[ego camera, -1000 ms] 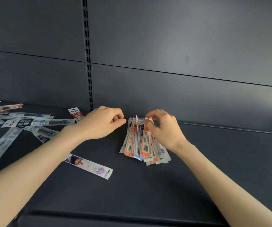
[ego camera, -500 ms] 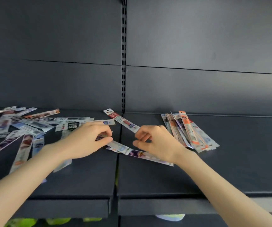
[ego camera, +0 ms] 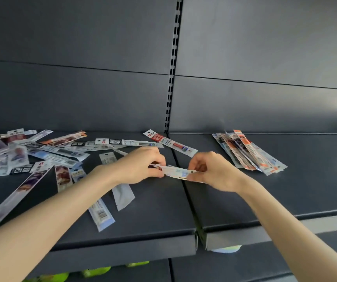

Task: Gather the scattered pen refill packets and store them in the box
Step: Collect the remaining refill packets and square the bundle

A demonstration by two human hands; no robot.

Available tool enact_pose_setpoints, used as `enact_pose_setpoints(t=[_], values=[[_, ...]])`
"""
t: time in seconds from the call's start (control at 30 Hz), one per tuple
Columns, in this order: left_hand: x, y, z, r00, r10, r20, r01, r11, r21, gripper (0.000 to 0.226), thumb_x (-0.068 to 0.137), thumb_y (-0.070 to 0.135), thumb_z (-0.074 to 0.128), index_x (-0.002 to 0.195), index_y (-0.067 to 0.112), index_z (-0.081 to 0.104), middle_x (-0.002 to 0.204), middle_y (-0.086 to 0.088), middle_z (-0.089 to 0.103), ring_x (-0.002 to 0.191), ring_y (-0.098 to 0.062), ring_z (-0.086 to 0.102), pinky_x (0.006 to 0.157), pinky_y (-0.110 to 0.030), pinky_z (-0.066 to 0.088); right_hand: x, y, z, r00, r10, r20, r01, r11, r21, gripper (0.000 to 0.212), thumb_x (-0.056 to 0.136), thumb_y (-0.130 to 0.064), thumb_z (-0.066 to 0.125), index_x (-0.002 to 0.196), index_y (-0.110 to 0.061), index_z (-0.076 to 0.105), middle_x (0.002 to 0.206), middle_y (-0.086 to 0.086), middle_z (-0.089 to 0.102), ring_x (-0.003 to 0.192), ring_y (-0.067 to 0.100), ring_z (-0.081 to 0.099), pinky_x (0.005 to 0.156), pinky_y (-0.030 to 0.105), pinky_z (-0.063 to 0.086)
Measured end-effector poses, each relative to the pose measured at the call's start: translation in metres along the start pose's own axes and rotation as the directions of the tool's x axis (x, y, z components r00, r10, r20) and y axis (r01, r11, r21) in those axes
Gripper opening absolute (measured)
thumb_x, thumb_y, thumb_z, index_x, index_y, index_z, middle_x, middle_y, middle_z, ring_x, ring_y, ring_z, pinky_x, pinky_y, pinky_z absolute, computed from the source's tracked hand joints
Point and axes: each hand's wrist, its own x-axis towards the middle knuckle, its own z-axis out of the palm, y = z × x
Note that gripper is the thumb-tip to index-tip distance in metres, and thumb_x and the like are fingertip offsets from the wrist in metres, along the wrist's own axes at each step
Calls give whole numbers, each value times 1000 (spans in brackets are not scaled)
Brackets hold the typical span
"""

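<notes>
A left hand (ego camera: 141, 165) and a right hand (ego camera: 214, 171) pinch opposite ends of one refill packet (ego camera: 176, 171) over a dark shelf (ego camera: 153, 210); scattered packets (ego camera: 41, 155) lie left (a gathered stack (ego camera: 248, 152) lies far right).

The stack of packets (ego camera: 248, 153) that the right hand (ego camera: 214, 171) gripped upright a second ago now lies flat and free on the right of the shelf (ego camera: 285, 200). Both hands are now left of it, over the seam between the shelf boards. The left hand (ego camera: 141, 165), a second ago holding nothing, and the right hand each pinch an end of a single packet (ego camera: 176, 172).
</notes>
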Motion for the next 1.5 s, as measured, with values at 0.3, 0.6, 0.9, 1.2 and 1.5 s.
enact_pose_setpoints(t=[0.3, 0.6, 0.9, 1.2, 1.5], values=[[-6, -10, -25, 982, -78, -172, 20, 948, -317, 13, 87, 31, 63, 92, 24, 73, 93, 2, 74, 89, -22, 65, 71, -29, 48, 34, -16, -29, 996, -88, -31, 93, 892, 443, 11, 79, -3, 73, 80, -12, 67, 69, 0, 68, 64, 16, 57, 60, 16, 47], [-2, -27, -56, 845, -457, -276, 96, 638, -764, 19, 95, 13, 50, 98, 9, 69, 76, -4, 57, 63, -12, 53, 57, -25, 48, 79, -25, -25, 992, -119, -51, 121, 708, 696, 18, 84, 1, 65, 97, -9, 70, 84, 3, 73, 72, 11, 67, 69, 21, 52], [15, -35, -60, 724, -626, -291, -78, 344, -936, 13, 86, 11, 64, 96, 8, 71, 91, -4, 75, 79, -12, 66, 71, -24, 45, 107, -50, -9, 993, -32, -113, 112, 545, 831, 8, 95, -2, 50, 91, -5, 56, 71, 9, 66, 51, 14, 55, 41, 20, 43], [14, -43, -45, 735, -641, -220, -325, -48, -944, 29, 74, -3, 68, 102, -1, 63, 94, -13, 73, 87, -23, 72, 71, -26, 58, 111, -41, 10, 992, -28, -119, 118, 486, 866, 20, 85, -6, 66, 101, 4, 59, 69, 5, 52, 59, 14, 45, 46, 18, 38], [6, -50, -40, 744, -598, -299, -194, 234, -953, 9, 74, 3, 71, 79, 11, 73, 79, -3, 74, 77, -13, 68, 68, -22, 54, 112, -40, 5, 962, 76, -262, 212, 400, 892, 7, 83, -1, 67, 81, -5, 62, 70, 9, 53, 54, 13, 40, 45, 18, 38]])
